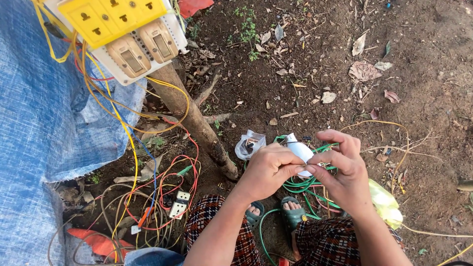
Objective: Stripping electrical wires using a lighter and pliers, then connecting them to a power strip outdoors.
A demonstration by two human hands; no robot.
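Left hand [268,170] and right hand [342,165] pinch a small white rounded plastic fitting [299,150] together | coiled green wire [300,184] beneath | yellow socket board [116,17] on wooden post [194,120] upper left

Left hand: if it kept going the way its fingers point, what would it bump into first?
The left hand points right, toward the white round piece its fingertips already pinch. Just beyond is the right hand, whose fingertips meet it there. So it would likely meet that white piece first, though depth is hard to judge.
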